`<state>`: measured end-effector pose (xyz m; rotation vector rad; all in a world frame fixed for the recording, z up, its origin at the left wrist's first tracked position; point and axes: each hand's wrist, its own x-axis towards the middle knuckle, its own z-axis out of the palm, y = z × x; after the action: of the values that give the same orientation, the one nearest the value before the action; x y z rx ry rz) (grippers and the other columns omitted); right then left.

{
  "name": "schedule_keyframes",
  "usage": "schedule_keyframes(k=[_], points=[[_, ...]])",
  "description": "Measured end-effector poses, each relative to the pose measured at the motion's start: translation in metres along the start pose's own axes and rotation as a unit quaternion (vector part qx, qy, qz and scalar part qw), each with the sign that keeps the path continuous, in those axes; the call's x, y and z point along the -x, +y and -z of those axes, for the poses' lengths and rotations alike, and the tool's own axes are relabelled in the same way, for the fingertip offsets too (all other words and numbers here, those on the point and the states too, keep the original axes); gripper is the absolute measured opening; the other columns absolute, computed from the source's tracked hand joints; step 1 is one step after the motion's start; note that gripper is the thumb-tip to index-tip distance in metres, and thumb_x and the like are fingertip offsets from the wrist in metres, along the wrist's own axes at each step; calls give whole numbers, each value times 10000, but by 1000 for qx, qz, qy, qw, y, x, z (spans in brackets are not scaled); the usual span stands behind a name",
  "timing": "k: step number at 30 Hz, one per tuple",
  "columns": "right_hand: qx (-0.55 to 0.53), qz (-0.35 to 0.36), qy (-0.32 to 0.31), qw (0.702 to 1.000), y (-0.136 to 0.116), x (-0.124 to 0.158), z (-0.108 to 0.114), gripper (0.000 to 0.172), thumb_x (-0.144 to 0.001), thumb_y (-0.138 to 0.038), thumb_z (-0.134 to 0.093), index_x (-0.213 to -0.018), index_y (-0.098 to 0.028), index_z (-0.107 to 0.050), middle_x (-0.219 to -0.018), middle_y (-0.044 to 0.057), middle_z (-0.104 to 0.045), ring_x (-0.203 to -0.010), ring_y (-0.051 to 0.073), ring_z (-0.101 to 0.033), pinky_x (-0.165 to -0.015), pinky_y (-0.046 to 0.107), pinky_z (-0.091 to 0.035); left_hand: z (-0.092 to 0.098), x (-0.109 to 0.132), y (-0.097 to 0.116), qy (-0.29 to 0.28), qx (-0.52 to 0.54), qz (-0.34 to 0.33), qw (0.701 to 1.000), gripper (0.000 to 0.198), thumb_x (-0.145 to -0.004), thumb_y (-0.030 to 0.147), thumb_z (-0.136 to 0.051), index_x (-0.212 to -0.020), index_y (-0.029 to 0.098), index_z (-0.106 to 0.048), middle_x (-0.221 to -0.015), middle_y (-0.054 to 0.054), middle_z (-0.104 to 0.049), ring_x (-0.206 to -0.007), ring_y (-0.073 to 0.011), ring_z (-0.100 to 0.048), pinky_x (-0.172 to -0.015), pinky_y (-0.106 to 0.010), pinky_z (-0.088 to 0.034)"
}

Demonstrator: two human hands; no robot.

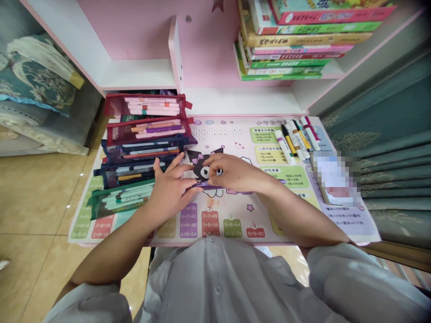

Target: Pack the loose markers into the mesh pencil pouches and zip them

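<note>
Both my hands meet over the middle of a pink desk mat (235, 215) printed with a cartoon figure and multiplication tables. My left hand (170, 186) and my right hand (232, 172) pinch the two ends of a purple pen (205, 184) lying across the mat between them. Just left of my left hand stands a tiered row of mesh pencil cases (141, 148), each holding several pens sorted by colour. The lowest green case (117, 199) touches my left wrist area.
Several loose markers (296, 137) lie at the mat's far right. A blurred box (336, 179) sits right of them. A stack of books (292, 40) fills the pink shelf above. A sofa (30, 98) stands on the left, a curtain (387, 148) on the right.
</note>
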<state>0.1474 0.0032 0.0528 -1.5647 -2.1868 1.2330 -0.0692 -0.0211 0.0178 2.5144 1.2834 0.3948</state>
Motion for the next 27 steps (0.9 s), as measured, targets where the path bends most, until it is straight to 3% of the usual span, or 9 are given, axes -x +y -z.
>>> schedule_keyframes(k=[17,27], points=[[9,-8,8,1000,12,-1,5,132,-756,-233,-656,-629,-223,-618,-1337,55,-657,-1375,281,-496,-1106,423,-395,1,1,-4,2,-8,3,1000,193,-937,367,-644,-872,279,-803,-1222,-85,-708,-1443,-418,-404,-1107,-828,-70],[22,-18,9,1000,13,1,12,125,-773,-245,-642,-649,-229,-646,-1347,32,-658,-1299,269,-560,-1083,431,-415,4,1,-8,9,-17,14,1000,185,-934,384,-648,-886,295,-803,-1220,-83,-713,-1439,-410,-416,-1106,-827,-74]])
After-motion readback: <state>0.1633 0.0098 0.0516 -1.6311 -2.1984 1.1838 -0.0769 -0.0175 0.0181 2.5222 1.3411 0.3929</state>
